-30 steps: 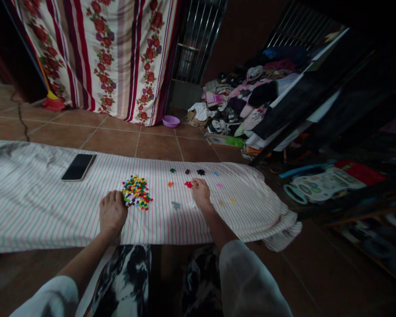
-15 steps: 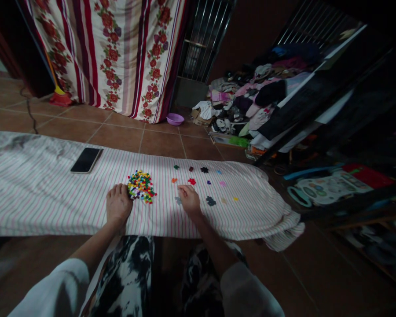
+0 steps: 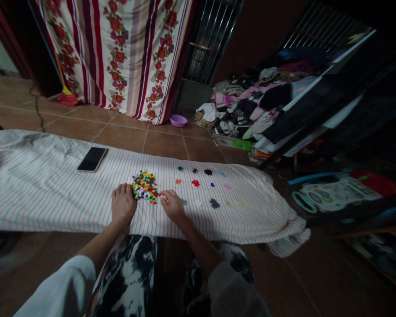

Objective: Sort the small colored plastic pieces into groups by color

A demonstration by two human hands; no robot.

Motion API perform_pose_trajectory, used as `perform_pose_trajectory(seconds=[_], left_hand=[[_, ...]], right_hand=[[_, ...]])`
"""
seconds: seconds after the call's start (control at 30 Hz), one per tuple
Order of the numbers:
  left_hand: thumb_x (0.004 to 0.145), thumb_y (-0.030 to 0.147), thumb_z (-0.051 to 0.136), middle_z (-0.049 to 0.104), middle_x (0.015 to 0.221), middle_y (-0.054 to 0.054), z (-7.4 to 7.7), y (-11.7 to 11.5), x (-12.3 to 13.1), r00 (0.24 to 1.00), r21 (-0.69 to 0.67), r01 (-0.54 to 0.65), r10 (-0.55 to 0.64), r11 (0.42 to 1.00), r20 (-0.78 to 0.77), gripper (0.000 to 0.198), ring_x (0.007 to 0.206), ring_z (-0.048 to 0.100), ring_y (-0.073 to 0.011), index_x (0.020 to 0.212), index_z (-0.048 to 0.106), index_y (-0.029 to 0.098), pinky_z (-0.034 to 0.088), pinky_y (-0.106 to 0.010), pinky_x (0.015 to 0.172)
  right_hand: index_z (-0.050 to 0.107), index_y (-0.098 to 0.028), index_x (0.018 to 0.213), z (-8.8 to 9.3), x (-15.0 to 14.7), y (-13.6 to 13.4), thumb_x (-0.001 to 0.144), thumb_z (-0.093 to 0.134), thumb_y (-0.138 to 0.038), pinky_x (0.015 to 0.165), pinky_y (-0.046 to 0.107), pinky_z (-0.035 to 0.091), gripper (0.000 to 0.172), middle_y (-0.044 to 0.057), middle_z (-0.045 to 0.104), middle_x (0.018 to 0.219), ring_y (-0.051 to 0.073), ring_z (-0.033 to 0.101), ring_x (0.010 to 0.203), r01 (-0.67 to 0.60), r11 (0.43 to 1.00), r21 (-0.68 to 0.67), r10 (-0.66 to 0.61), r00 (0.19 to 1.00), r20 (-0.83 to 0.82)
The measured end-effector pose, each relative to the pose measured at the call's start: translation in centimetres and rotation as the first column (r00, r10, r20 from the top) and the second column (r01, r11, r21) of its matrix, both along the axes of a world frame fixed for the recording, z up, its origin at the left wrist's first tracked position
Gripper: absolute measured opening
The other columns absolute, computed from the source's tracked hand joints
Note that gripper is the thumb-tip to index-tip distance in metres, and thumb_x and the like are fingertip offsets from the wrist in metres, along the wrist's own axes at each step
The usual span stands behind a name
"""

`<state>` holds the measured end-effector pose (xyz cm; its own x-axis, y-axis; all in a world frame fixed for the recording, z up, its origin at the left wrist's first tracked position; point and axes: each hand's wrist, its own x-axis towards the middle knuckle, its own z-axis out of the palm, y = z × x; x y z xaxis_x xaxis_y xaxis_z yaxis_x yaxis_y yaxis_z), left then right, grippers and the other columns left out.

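Observation:
A heap of small multicoloured blocks point(image 3: 144, 187) lies on a striped cloth. My left hand point(image 3: 123, 202) rests flat, palm down, against the heap's left edge, with fingers stretched forward. At the heap's right edge is my right hand point(image 3: 173, 206), thumb and fingertips brought together; whatever is between them is too small to name. To its right, little groups sorted by colour lie apart: orange pieces point(image 3: 178, 181), red pieces point(image 3: 195, 183), black pieces point(image 3: 208, 171), dark grey pieces point(image 3: 214, 203), white pieces point(image 3: 198, 203) and several others. My right hand partly covers the light grey pieces point(image 3: 184, 202).
The striped cloth point(image 3: 53, 193) covers a long, low surface. A phone point(image 3: 93, 159) lies on it, left of the heap. Beyond are a floral curtain point(image 3: 119, 57), a purple basin point(image 3: 178, 120) and a pile of clothes point(image 3: 244, 101). A broom point(image 3: 67, 97) stands at the back left.
My right hand has moved left from the sorted groups to the heap's right edge, uncovering the white pieces. My left hand stays beside the heap. The whole view has shifted slightly.

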<state>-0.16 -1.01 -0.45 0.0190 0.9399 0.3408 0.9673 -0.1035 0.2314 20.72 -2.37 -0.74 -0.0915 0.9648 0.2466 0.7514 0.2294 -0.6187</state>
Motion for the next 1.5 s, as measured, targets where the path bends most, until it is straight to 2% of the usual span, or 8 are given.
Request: perform_pose_trajectory(seconds=[0.2, 0.37, 0.6, 0.87, 1.03, 1.13, 1.27, 1.5], left_hand=[[0.089, 0.024, 0.047, 0.060, 0.128, -0.018, 0.1, 0.0, 0.1, 1.000, -0.023, -0.005, 0.005, 1.000, 0.012, 0.031, 0.120, 0.051, -0.0326, 0.116, 0.057, 0.012, 0.039, -0.045, 0.098], [0.089, 0.024, 0.046, 0.060, 0.127, -0.018, -0.1, 0.1, 0.0, 1.000, -0.006, 0.000, 0.000, 1.000, 0.021, 0.031, 0.122, 0.050, -0.0324, 0.117, 0.056, 0.013, 0.039, -0.046, 0.100], [0.087, 0.023, 0.048, 0.060, 0.123, -0.019, 0.2, 0.0, 0.0, 0.998, -0.001, 0.015, -0.015, 1.000, 0.055, 0.031, 0.119, 0.051, -0.0320, 0.115, 0.057, 0.014, 0.040, -0.047, 0.098], [0.087, 0.020, 0.045, 0.061, 0.122, -0.018, 0.3, 0.0, 0.1, 1.000, -0.009, 0.006, -0.005, 1.000, 0.026, 0.030, 0.117, 0.053, -0.0309, 0.113, 0.057, 0.012, 0.041, -0.045, 0.096], [0.087, 0.022, 0.048, 0.061, 0.122, -0.017, 0.2, 0.0, 0.1, 1.000, 0.000, 0.007, -0.007, 1.000, 0.010, 0.028, 0.117, 0.053, -0.0316, 0.112, 0.057, 0.012, 0.041, -0.045, 0.097], [0.088, 0.022, 0.047, 0.062, 0.122, -0.016, 0.1, 0.1, 0.1, 1.000, 0.008, -0.001, 0.001, 1.000, 0.010, 0.028, 0.118, 0.053, -0.0315, 0.113, 0.057, 0.014, 0.040, -0.045, 0.098], [0.088, 0.023, 0.047, 0.061, 0.125, -0.017, 0.1, 0.0, 0.2, 1.000, 0.008, -0.001, 0.001, 1.000, 0.004, 0.028, 0.121, 0.051, -0.0319, 0.113, 0.057, 0.013, 0.039, -0.044, 0.100], [0.087, 0.021, 0.048, 0.061, 0.125, -0.017, 0.0, 0.1, 0.2, 1.000, 0.013, 0.003, -0.003, 1.000, 0.016, 0.030, 0.120, 0.051, -0.0315, 0.114, 0.057, 0.015, 0.041, -0.045, 0.098]], right_hand=[[0.069, -0.019, 0.116, 0.5, -2.0, 0.9, 0.088, 0.056, -0.016, 0.087, 0.030, 0.050, 0.032, 0.008, 0.064, 0.106, 0.019, 0.062, 0.094, 0.096, 0.993, -0.071, -0.084, 0.983, 0.163], [0.069, -0.021, 0.115, 0.2, -2.2, 1.5, 0.088, 0.055, -0.015, 0.087, 0.029, 0.049, 0.031, 0.008, 0.064, 0.107, 0.020, 0.063, 0.097, 0.128, 0.988, -0.092, -0.109, 0.977, 0.184], [0.070, -0.023, 0.098, -0.8, -2.0, 2.0, 0.082, 0.059, -0.011, 0.077, 0.026, 0.049, 0.023, 0.004, 0.063, 0.098, 0.017, 0.060, 0.084, 0.138, 0.990, -0.030, -0.134, 0.985, 0.110], [0.066, -0.022, 0.093, -0.2, -1.9, 1.8, 0.081, 0.055, -0.011, 0.083, 0.028, 0.050, 0.020, 0.003, 0.067, 0.095, 0.016, 0.062, 0.081, 0.116, 0.993, 0.023, -0.116, 0.993, 0.013], [0.065, -0.022, 0.092, -0.2, -1.4, 2.3, 0.080, 0.051, -0.012, 0.078, 0.027, 0.051, 0.021, 0.002, 0.070, 0.094, 0.015, 0.064, 0.078, 0.112, 0.993, 0.033, -0.108, 0.988, -0.109], [0.066, -0.022, 0.091, 0.0, -0.5, 3.0, 0.077, 0.052, -0.014, 0.073, 0.026, 0.052, 0.022, 0.001, 0.071, 0.088, 0.015, 0.065, 0.074, 0.141, 0.989, 0.032, -0.134, 0.976, -0.171], [0.068, -0.023, 0.091, 0.9, 2.2, 4.9, 0.078, 0.051, -0.020, 0.069, 0.026, 0.051, 0.022, -0.001, 0.069, 0.077, 0.015, 0.064, 0.069, 0.240, 0.970, 0.046, -0.227, 0.956, -0.187], [0.070, -0.022, 0.086, 2.1, 7.7, 9.5, 0.076, 0.050, -0.018, 0.077, 0.028, 0.051, 0.023, 0.002, 0.072, 0.082, 0.018, 0.067, 0.079, 0.452, 0.892, 0.025, -0.445, 0.884, -0.144]])
